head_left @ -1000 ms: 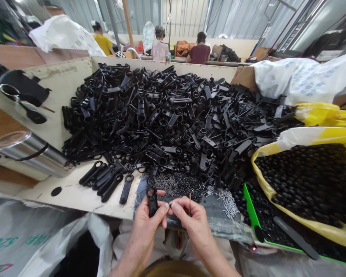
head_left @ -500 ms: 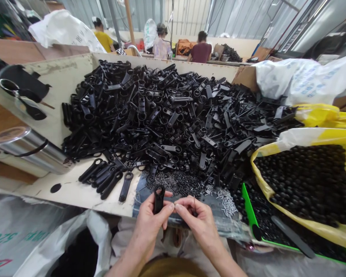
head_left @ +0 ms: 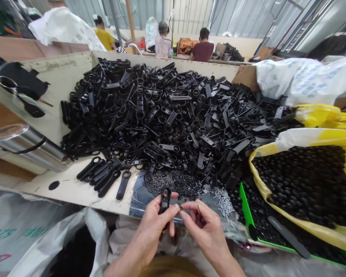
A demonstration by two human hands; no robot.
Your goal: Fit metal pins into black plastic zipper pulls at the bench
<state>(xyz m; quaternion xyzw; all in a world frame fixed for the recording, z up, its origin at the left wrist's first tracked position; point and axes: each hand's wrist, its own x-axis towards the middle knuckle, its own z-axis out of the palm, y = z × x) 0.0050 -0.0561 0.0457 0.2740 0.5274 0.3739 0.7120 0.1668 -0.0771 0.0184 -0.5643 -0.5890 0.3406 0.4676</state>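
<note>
My left hand [head_left: 157, 221] is closed around a black plastic handle-shaped part [head_left: 165, 200] with a ring at its upper end, held upright. My right hand [head_left: 204, 225] is beside it, thumb and index finger close together near the left thumb. A tiny dark piece seems to sit at those fingertips, too small to name. A thin pin-like thing and something dark also show among the right fingers. Beyond the hands lie small black and grey bits [head_left: 173, 184] and a scatter of silver pins [head_left: 225, 203]. Several finished-looking black handles [head_left: 99, 175] lie in a row at left.
A big heap of black plastic parts [head_left: 150, 111] fills the walled table. A steel flask [head_left: 31, 146] leans at left. To the right stand a yellow-edged sack of black balls [head_left: 305, 184] and a green-edged tray [head_left: 246, 209]. An open white sack [head_left: 96, 231] is below left. Several people sit beyond.
Both hands have shifted slightly right and down in the view, the handle part still in the left. The right thumb and index finger have parted a little from the left thumb.
</note>
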